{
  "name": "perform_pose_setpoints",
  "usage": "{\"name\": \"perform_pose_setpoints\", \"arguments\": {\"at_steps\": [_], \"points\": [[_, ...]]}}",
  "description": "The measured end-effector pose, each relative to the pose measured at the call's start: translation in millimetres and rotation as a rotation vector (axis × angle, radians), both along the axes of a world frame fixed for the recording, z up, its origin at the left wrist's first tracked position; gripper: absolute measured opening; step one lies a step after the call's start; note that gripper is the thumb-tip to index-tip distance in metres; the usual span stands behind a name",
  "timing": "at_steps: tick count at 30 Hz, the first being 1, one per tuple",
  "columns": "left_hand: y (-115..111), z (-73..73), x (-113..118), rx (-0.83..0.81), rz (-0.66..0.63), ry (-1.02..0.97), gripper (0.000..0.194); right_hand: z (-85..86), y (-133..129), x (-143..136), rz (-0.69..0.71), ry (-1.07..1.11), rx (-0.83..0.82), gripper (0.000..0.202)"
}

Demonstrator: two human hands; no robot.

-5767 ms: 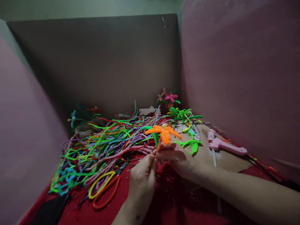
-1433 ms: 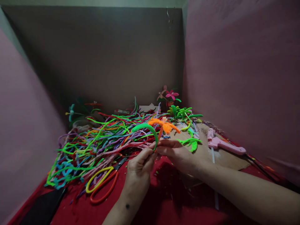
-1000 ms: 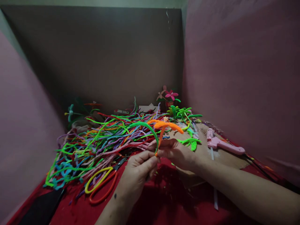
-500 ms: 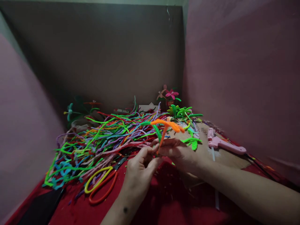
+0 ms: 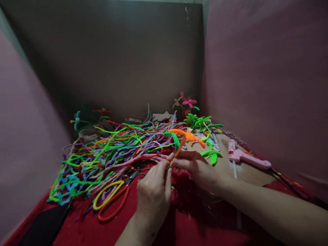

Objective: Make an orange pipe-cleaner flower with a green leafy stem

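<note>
An orange pipe-cleaner flower (image 5: 190, 137) with a pale centre tilts to the right above my hands. Its orange stem runs down between my fingers, and a green pipe-cleaner leaf (image 5: 176, 140) rises beside it. With thumb and fingers closed, my right hand (image 5: 196, 167) grips the stem. My left hand (image 5: 155, 189) pinches the stem's lower end, where a bit of orange and green shows at the fingertips. Scissors (image 5: 126, 188) with one yellow and one red handle lie left of my left hand.
A heap of coloured pipe cleaners (image 5: 110, 153) spreads across the left and middle of the red cloth (image 5: 189, 225). At right, a pink glue gun (image 5: 246, 158) lies on cardboard (image 5: 252, 176). Green pipe-cleaner leaves (image 5: 213, 157) and a pink flower (image 5: 189, 102) stand farther back. A black flat object (image 5: 43, 225) is front left.
My left hand has turned, its fingers now pointing more upward at the stem's lower end. The flower has tipped further to the right and shifted slightly that way.
</note>
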State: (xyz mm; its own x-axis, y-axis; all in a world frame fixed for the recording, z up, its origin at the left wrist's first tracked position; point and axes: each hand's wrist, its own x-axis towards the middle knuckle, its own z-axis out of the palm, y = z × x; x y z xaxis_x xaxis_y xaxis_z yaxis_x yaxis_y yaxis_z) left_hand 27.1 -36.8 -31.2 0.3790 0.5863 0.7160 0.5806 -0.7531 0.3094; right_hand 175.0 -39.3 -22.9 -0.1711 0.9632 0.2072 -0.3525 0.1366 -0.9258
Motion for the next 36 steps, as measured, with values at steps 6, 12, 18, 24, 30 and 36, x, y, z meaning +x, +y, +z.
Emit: {"name": "perform_pose_setpoints", "arguments": {"at_steps": [6, 12, 18, 24, 30, 36], "points": [[0, 1.5, -1, 0.019, -0.008, -0.002, 0.014, 0.1, -1, 2, -0.063, -0.160, 0.030, 0.024], [-4, 8.8, 2, -0.316, -0.064, -0.252, 0.013, -3.4, 1, 4, -0.042, -0.246, 0.103, 0.025], [-5, 14.4, 7, -0.779, -0.138, -0.520, 0.012, -3.6, 0, 3, -0.016, -0.108, 0.086, 0.023], [-1, 13.8, 7, -1.272, -0.481, -0.869, 0.014, -11.4, 7, 2, 0.034, -0.019, 0.066, 0.021], [2, 11.7, 6, -1.437, -0.607, -0.842, 0.018, -16.8, 9, 0, -0.012, 0.105, 0.045, 0.020], [2, -3.8, 6, -0.738, -0.106, -0.368, 0.013, -13.9, 9, -3, -0.097, 0.004, 0.037, 0.010]]}}
